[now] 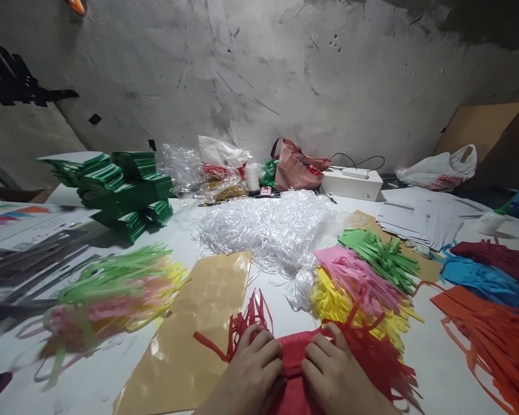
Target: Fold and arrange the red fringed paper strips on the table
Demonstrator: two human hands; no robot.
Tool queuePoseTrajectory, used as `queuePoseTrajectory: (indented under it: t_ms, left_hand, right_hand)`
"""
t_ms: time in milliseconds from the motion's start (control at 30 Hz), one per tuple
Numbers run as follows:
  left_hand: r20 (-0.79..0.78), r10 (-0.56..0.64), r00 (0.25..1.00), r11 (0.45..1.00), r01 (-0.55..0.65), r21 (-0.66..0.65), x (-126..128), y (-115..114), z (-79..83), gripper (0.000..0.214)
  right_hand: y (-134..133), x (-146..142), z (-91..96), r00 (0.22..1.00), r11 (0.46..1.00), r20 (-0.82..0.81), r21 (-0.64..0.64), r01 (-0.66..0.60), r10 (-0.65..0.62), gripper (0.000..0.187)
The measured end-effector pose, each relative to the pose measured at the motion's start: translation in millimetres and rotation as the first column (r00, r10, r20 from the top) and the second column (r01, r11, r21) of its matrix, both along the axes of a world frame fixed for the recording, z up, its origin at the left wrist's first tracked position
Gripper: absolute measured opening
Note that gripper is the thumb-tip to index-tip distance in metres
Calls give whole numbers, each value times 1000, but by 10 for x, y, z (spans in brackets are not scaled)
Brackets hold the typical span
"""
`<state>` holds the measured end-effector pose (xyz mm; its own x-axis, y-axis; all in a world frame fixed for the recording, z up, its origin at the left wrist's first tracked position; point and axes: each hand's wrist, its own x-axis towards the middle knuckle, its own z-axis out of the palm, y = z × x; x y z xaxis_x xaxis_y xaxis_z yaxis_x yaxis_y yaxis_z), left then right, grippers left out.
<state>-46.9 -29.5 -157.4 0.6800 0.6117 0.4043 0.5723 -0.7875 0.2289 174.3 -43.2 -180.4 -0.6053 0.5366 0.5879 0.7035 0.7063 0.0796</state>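
My left hand (255,369) and my right hand (336,372) are side by side at the bottom centre, both with fingers curled over a red fringed sheet (294,353). A flat, uncut band of the sheet shows between them, with a fold line across it. Loose red strips stick out beyond the left hand, and more red fringe lies beside the right. Under the left hand's side is a glossy brown sheet (199,323). Close to the right hand, yellow fringe (341,302) and pink fringe (358,276) lie overlapping.
Green, pink and yellow strips (112,288) lie to the left, before stacked green-edged bundles (125,190). A white string heap (268,227) fills the centre. Green (380,253), blue (488,279) and orange fringe (497,340) spread rightward. A white bottle (252,174) stands behind.
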Motion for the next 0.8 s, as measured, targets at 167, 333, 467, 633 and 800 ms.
queuePoseTrajectory:
  t_ms: [167, 333, 467, 633, 800]
  left_hand:
    - [31, 84, 996, 986, -79, -148, -2, -15, 30, 18]
    - [-81, 141, 987, 948, -158, -276, 19, -37, 139, 16]
    - [-128, 220, 967, 924, -249, -291, 88, -44, 140, 20]
    - [-150, 346, 926, 889, -375, -263, 184, -32, 80, 15]
    - [-91, 233, 968, 971, -237, -31, 153, -18, -29, 18]
  right_hand:
    - [-31, 177, 13, 999, 998, -23, -64, 22, -24, 14]
    - [-24, 165, -39, 991, 985, -83, -146, 94, -107, 15]
    - [-14, 71, -97, 968, 962, -104, -176, 209, -230, 12]
    - [9, -37, -197, 922, 920, -121, -188, 344, -369, 8]
    - [23, 0, -115, 952, 956, -193, -220, 195, -239, 12]
